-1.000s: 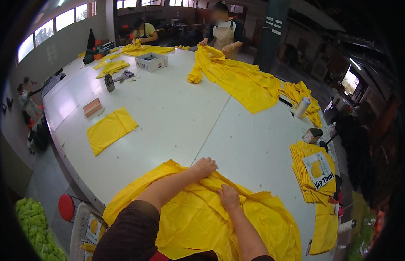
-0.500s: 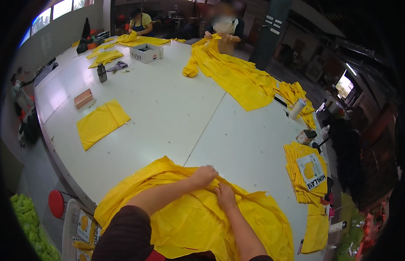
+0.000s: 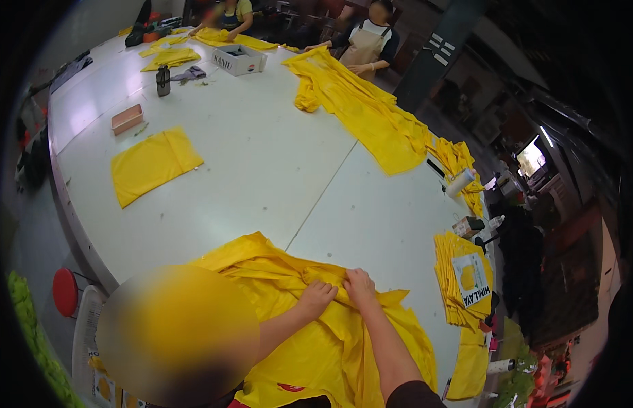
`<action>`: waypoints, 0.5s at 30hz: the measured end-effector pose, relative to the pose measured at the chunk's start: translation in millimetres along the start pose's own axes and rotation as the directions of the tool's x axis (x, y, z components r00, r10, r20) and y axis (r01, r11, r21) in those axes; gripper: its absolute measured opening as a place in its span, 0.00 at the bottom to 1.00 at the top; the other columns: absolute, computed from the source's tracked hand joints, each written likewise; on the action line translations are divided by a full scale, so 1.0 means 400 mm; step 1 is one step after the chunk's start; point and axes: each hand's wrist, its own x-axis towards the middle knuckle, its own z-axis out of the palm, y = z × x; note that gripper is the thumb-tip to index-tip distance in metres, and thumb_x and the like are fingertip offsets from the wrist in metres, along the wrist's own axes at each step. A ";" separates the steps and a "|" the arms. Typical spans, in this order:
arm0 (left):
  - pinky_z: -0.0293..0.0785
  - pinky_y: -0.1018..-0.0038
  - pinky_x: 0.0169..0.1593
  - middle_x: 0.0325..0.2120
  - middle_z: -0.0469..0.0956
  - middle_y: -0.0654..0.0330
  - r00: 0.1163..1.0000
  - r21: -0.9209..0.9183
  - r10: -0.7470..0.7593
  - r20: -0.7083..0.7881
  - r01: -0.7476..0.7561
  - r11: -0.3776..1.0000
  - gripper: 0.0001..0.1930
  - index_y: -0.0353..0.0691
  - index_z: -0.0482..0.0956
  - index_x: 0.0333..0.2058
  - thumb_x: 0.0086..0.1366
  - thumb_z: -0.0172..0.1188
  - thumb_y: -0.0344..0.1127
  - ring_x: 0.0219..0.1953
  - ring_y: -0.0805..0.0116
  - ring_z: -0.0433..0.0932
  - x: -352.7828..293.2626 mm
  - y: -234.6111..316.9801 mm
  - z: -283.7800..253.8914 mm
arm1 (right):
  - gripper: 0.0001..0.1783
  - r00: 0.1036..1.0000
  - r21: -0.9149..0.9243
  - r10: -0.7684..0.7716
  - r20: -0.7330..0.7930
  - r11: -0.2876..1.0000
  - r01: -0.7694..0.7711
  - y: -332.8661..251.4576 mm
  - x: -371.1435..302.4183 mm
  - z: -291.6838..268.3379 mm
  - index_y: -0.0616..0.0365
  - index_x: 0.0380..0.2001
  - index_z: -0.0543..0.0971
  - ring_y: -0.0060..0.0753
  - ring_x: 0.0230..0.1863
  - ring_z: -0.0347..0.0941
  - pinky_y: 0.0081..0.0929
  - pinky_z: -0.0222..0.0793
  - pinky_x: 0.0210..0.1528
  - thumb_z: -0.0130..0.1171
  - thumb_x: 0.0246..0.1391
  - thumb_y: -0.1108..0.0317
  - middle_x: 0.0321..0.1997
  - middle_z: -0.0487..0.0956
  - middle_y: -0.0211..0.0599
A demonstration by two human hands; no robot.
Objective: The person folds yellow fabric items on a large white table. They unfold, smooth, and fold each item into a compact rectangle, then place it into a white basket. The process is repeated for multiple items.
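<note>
A large yellow garment (image 3: 316, 350) of thin cloth lies bunched and creased over the near edge of the white table. My left hand (image 3: 317, 299) has its fingers curled into the gathered folds along the garment's upper part. Just to its right, my right hand (image 3: 359, 287) grips the far edge of the same cloth, fingers closed. A blurred round patch hides my left upper arm and the garment's left part. What kind of garment it is, I cannot tell.
A folded yellow piece (image 3: 157, 165) and a pink box (image 3: 127, 119) lie left. Folded yellow garments (image 3: 449, 285) are stacked right. Across the white table (image 3: 262, 170), two people handle long yellow cloth (image 3: 371, 115). A red stool (image 3: 65, 292) stands at the left.
My left hand has drawn back nearer to me, while my right hand has moved up to the garment's far edge. The view has shifted, and the person at the far right has lowered the cloth.
</note>
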 end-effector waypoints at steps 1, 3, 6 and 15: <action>0.65 0.67 0.39 0.27 0.72 0.62 0.999 0.056 -0.010 0.041 0.007 0.998 0.08 0.42 0.71 0.32 0.50 0.53 0.33 0.32 0.63 0.71 0.002 0.005 -0.005 | 0.08 0.999 -0.011 -0.042 -0.017 0.999 0.042 0.011 0.011 0.006 0.56 0.33 0.73 0.52 0.37 0.71 0.43 0.71 0.39 0.56 0.47 0.68 0.34 0.73 0.44; 0.63 0.66 0.39 0.27 0.72 0.63 0.989 0.152 -0.030 0.144 0.008 0.988 0.08 0.44 0.72 0.32 0.51 0.52 0.34 0.34 0.64 0.70 0.008 0.027 -0.024 | 0.05 0.994 -0.026 -0.105 -0.039 0.994 0.104 0.067 0.015 0.052 0.54 0.30 0.73 0.48 0.35 0.72 0.44 0.72 0.37 0.55 0.48 0.67 0.34 0.73 0.43; 0.61 0.64 0.40 0.28 0.72 0.64 0.988 0.193 -0.103 0.117 0.079 0.978 0.09 0.46 0.73 0.33 0.51 0.52 0.35 0.37 0.65 0.70 -0.022 0.022 0.004 | 0.06 0.990 -0.186 -0.110 0.089 0.975 0.125 0.101 0.045 0.133 0.55 0.28 0.73 0.48 0.35 0.73 0.44 0.74 0.32 0.45 0.51 0.69 0.31 0.74 0.42; 0.63 0.67 0.41 0.31 0.74 0.66 0.997 0.121 -0.081 -0.019 0.083 0.989 0.11 0.44 0.74 0.36 0.51 0.52 0.32 0.36 0.67 0.71 -0.023 0.019 0.001 | 0.05 0.990 0.261 0.044 -0.133 0.965 -0.008 0.091 0.059 0.101 0.58 0.27 0.72 0.49 0.34 0.72 0.40 0.70 0.35 0.51 0.50 0.68 0.30 0.75 0.43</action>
